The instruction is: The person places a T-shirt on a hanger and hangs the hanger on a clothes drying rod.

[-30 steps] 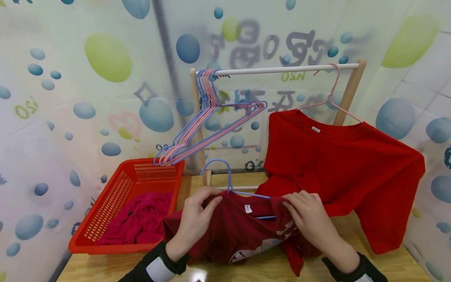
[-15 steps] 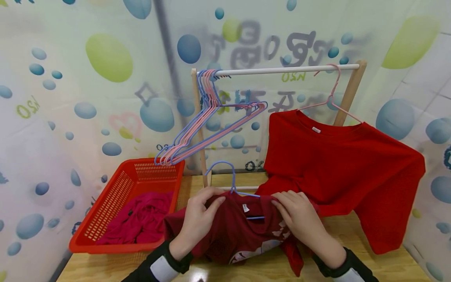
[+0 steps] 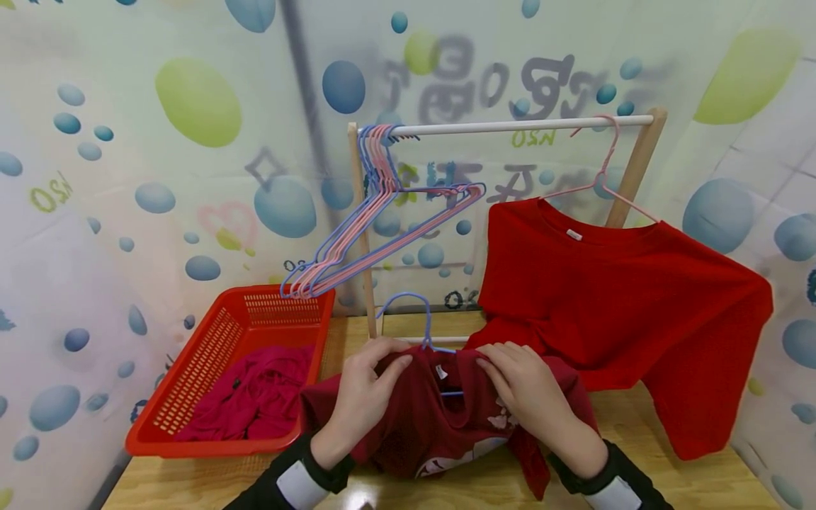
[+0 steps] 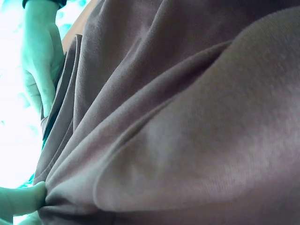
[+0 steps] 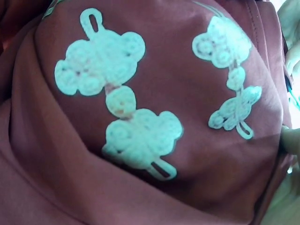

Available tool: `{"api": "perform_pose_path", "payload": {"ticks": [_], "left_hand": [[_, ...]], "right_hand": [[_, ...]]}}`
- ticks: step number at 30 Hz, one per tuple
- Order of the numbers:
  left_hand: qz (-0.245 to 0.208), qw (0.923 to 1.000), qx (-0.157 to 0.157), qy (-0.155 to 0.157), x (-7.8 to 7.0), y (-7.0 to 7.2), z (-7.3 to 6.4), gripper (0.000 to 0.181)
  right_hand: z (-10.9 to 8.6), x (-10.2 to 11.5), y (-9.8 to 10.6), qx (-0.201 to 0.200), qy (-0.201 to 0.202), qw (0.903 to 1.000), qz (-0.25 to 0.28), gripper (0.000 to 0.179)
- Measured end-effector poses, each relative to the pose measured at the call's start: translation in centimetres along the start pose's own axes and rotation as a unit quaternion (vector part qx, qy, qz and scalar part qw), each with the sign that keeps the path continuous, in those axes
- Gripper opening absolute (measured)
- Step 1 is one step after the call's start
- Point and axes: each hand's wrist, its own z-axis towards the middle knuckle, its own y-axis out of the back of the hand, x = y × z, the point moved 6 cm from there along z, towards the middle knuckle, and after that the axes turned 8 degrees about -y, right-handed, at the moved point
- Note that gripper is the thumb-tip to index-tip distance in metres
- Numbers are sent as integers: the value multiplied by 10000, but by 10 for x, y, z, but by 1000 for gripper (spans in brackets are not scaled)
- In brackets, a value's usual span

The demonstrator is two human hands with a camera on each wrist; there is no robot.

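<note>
A dark red shirt [image 3: 408, 425] with a pale print is held up by both hands at its shoulders. My left hand [image 3: 363, 393] pinches the fabric left of the collar, thumb in front. On the other side of the collar, my right hand [image 3: 525, 386] pinches the shoulder edge. A blue hanger [image 3: 428, 319] sits inside the shirt, its hook rising out of the neck opening and its bar showing within the collar. The right wrist view fills with the shirt's pale flower-like print [image 5: 140, 136]. Folds of plain fabric [image 4: 187, 117] cover most of the left wrist view.
A red plastic basket [image 3: 210, 448] with a crumpled magenta garment [image 3: 255, 397] stands at left. Several blue and pink hangers [image 3: 382, 212] hang on the left of the rack's white rail [image 3: 497, 128]. A bright red shirt [image 3: 612, 297] hangs at right on a pink hanger [image 3: 602, 170].
My right hand has moved left along the shirt's shoulder, closer to the collar, covering more of the hanger. The hanger's hook has shifted slightly right. My left hand has moved slightly right, still pinching.
</note>
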Motion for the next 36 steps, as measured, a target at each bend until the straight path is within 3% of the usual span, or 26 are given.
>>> {"api": "perform_pose_path", "payload": {"ticks": [11,28,32,36], "left_hand": [[-105,9998,89,144,-1,-5,-1,10],[-78,9988,351,325,-4,-11,-2,12],[69,9985,539,78,-8,-12,0,10],[356,9930,1056,-402,-14,-16,3,10]], "right_hand": [[2,5,-3,259,-277,9993,2,13],[0,12,-5,151,-140,9996,188,16],[-3,9,-4,13,-17,9989,461,19],[-7,4,-3,-100,102,9973,723,22]]}}
